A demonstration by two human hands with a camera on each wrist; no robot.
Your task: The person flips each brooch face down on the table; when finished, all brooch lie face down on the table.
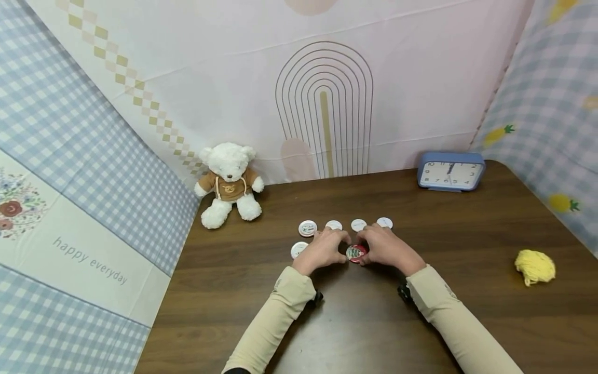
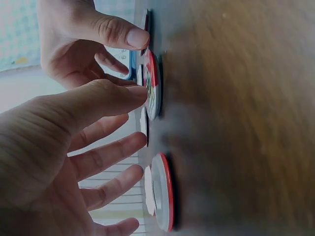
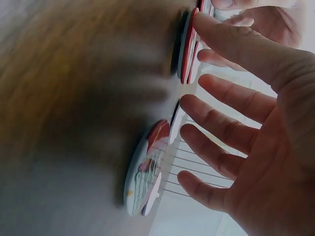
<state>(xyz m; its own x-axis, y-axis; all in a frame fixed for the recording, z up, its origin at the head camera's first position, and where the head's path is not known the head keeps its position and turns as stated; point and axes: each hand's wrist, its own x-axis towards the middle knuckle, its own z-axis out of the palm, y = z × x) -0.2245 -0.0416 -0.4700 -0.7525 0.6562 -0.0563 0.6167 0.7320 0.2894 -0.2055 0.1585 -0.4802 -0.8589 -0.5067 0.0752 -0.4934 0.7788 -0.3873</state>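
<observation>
A round badge [image 1: 356, 253] with a red and green print lies flat on the table between my two hands. In the left wrist view my left hand [image 2: 83, 128] touches the badge's edge with its thumb, its other fingers spread apart above the table. My right hand [image 3: 251, 113] has its thumb tip at the edge of a red-rimmed badge [image 3: 188, 46], fingers loosely spread. A colourful printed badge [image 3: 145, 172] lies below its fingers in the right wrist view. Beside my left wrist lies a white round badge [image 1: 299, 250], partly covered.
Behind my hands, several white round badges [image 1: 308, 228] form a row. A white teddy bear [image 1: 229, 182] sits at the back left. A blue clock [image 1: 450, 171] stands at the back right, and yellow yarn [image 1: 535, 267] lies at the right on the brown table [image 1: 355, 332].
</observation>
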